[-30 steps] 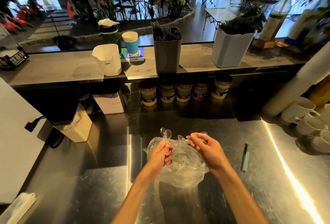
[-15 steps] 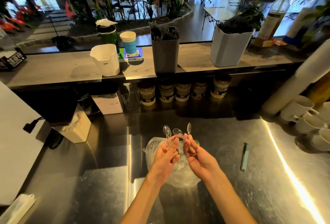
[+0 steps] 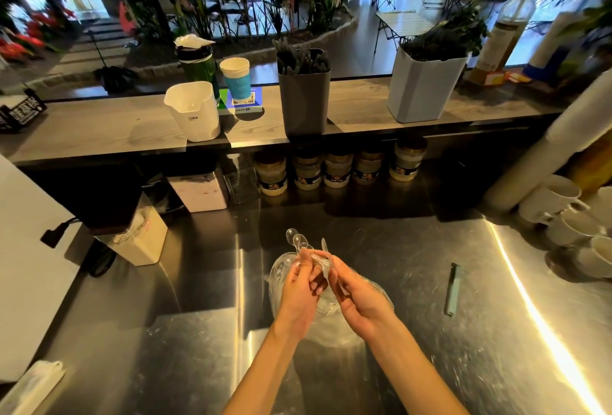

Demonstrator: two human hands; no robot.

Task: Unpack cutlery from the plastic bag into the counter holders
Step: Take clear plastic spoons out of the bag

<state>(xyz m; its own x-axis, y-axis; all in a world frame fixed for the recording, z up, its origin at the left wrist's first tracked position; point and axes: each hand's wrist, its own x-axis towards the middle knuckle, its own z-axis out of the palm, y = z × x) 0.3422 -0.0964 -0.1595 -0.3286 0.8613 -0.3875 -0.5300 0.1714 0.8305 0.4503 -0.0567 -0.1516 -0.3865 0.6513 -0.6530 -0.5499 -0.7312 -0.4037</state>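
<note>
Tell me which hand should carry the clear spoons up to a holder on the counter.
Left, probably. The left hand already grips the clear spoons by their handles, bowls up, while the right hand only pinches one handle. The white holder stands up-left.

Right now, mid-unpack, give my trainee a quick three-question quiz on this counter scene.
1. True or false: the clear plastic spoons are bunched between the left hand and the right hand.
2. Which holder on the upper shelf already has dark cutlery in it?
A. the white holder
B. the dark grey holder
C. the blue paper cup
3. What lies on the steel counter under the hands?

Key
1. True.
2. B.
3. The clear plastic bag.
</note>
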